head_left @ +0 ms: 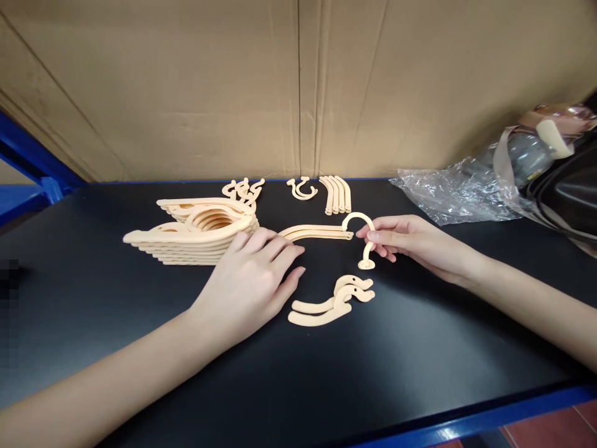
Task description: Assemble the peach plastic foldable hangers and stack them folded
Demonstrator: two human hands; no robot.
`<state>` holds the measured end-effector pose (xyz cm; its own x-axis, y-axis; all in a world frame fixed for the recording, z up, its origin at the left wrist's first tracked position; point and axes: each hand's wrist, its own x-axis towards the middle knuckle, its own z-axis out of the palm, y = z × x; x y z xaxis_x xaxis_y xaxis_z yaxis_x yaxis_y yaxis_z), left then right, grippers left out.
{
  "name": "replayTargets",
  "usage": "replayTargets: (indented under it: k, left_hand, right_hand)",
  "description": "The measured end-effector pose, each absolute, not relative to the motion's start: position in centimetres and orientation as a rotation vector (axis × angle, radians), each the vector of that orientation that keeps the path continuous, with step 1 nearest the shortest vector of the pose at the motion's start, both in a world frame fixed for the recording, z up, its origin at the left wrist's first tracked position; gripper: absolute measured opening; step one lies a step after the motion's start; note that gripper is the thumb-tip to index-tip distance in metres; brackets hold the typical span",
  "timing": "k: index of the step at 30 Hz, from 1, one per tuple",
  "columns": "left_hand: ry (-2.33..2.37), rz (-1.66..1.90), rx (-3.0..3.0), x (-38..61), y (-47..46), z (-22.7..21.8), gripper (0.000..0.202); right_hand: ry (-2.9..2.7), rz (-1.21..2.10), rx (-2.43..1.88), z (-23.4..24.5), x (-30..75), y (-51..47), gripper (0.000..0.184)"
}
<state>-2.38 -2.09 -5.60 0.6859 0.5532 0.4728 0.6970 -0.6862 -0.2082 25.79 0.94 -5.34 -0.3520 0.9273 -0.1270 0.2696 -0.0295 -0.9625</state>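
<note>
Between the thumb and fingers of my right hand (396, 239) is a cream plastic hanger hook (361, 219), its curve upward and its round flat base hanging down. My left hand (254, 274) lies palm down, fingers apart and slightly bent. Its fingertips are at the left ends of two long curved hanger bars (317, 233) and beside a stack of cream hanger pieces (196, 236); whether they press on either is hidden. Closer to me, two curved hanger arms with small holes (326, 305) lie overlapping on the black table (298, 386).
Along the back lie a small pile of hooks (243, 190), a couple of loose hooks (303, 188) and several curved bars (336, 194) side by side. A cardboard wall (200, 93) stands behind. Crumpled clear plastic (457, 190) and a dark bag (573, 193) occupy the right.
</note>
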Motion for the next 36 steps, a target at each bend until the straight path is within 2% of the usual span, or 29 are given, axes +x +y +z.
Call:
replayTargets:
  k: [9,27,36]
  left_hand:
    - [-0.992,-0.409,-2.361,-1.6,-3.1,-5.8,0.035]
    - [-0.966,-0.401,-2.353,-1.5,-2.7,-5.9,0.023]
    - [-1.489,-0.729,-2.624,-0.5,-3.4,-5.9,0.042]
  right_hand:
    - [-1.668,1.416,-1.256,-5.3,25.7,0.9,0.029]
    - [-1.66,1.421,-1.256,-5.2,25.3,0.9,0.033]
    - [-1.658,1.431,-1.253,-5.3,25.2,0.9,0.033]
